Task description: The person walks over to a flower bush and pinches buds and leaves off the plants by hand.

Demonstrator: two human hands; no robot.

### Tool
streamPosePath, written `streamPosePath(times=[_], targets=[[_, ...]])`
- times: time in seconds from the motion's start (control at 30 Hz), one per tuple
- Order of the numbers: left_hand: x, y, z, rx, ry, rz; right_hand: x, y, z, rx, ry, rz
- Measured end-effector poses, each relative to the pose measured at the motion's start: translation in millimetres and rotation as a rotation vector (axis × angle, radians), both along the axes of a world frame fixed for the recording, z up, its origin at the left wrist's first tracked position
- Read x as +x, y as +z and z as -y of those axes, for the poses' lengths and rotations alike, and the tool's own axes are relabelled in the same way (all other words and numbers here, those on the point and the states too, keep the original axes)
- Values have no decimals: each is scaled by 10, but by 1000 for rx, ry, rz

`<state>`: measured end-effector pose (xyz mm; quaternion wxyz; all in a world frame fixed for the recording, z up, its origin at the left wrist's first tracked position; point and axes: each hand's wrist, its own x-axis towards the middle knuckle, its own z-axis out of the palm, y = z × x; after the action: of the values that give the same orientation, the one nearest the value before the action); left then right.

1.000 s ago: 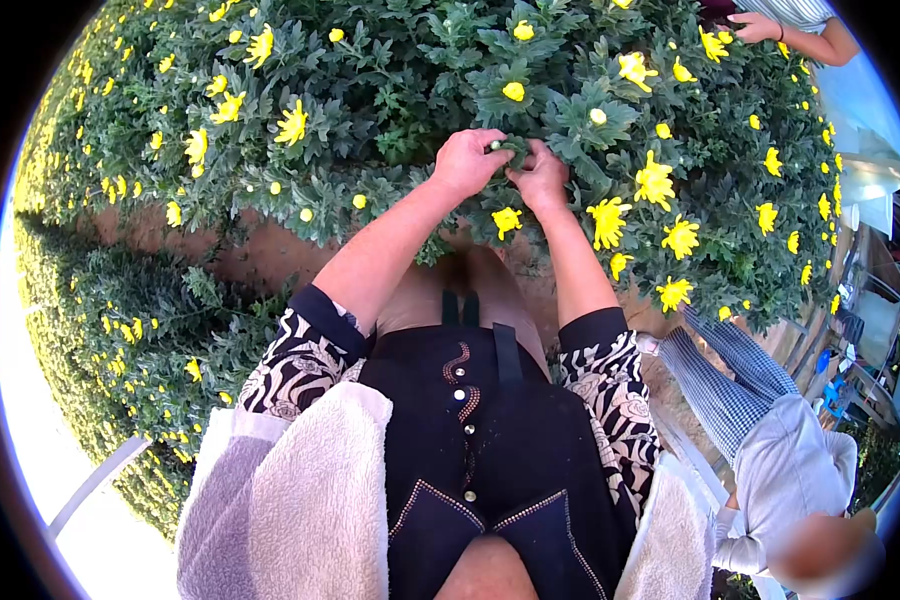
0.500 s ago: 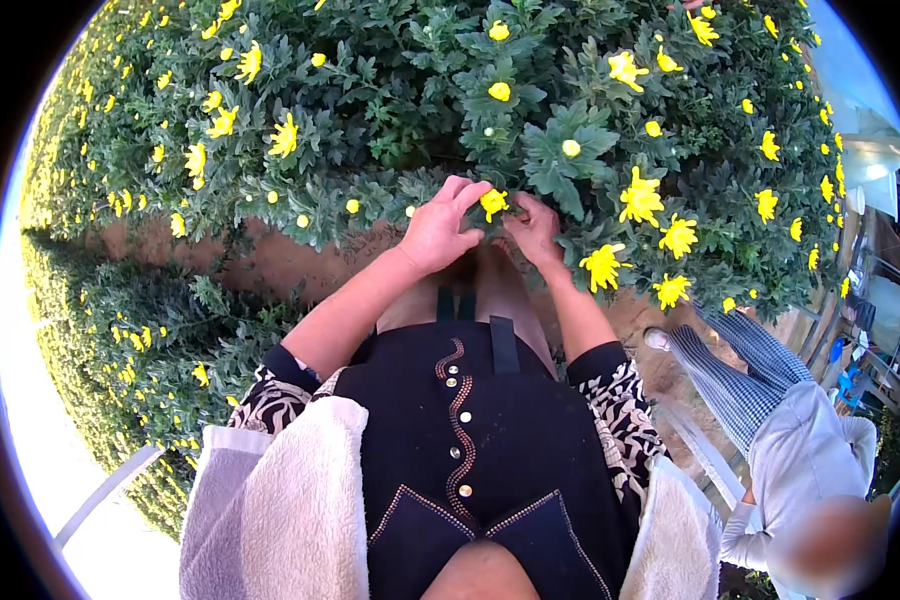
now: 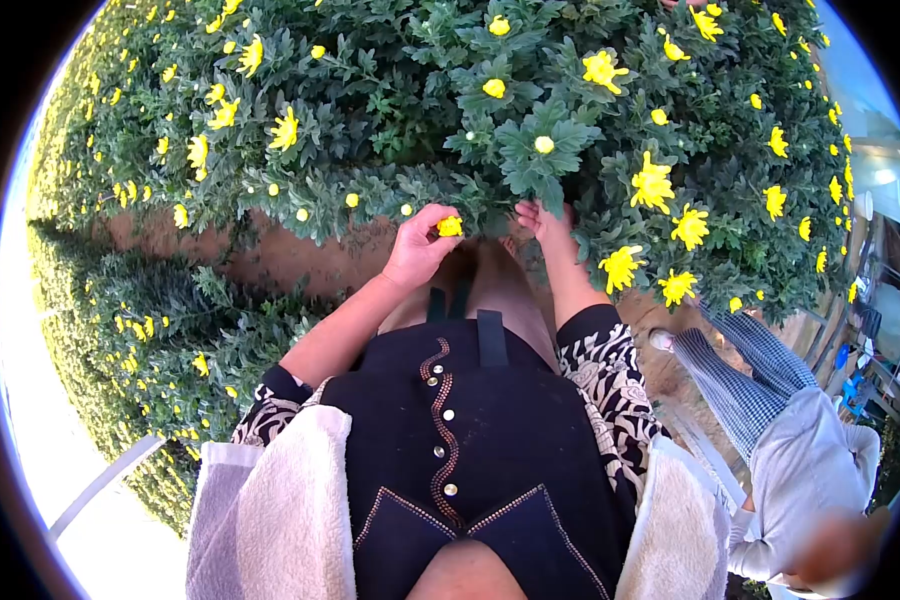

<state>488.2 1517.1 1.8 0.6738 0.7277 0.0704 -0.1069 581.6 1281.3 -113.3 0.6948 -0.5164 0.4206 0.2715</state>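
My left hand (image 3: 417,247) is closed round a yellow flower (image 3: 450,227), whose head shows at the fingertips, above my knees. To its right, my right hand (image 3: 546,219) reaches up into the near edge of the green plants, its fingers partly under the leaves. What those fingers hold, if anything, is hidden. Just above this hand a pale bud (image 3: 543,145) stands on a leafy stem. Larger yellow blooms (image 3: 621,268) grow to the right of my right hand.
Dense foliage with yellow flowers (image 3: 285,130) spreads ahead. A strip of bare soil (image 3: 270,255) separates it from another row (image 3: 185,330) at the left. At the lower right is a person in a grey top (image 3: 805,465). Part of another person's hand shows at the top right.
My left hand has drawn left, away from my right hand, with the yellow flower in it. My right hand has shifted slightly and is now at the leaves beneath the pale bud.
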Motion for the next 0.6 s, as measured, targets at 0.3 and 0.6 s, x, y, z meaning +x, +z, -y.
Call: streamPosePath(times=[0.3, 0.6], targets=[[-118, 157, 15, 133, -58, 74, 6, -1078, 187, -648, -7, 206], [-73, 361, 147, 342, -226, 131, -144, 598, -265, -208, 1051, 888]])
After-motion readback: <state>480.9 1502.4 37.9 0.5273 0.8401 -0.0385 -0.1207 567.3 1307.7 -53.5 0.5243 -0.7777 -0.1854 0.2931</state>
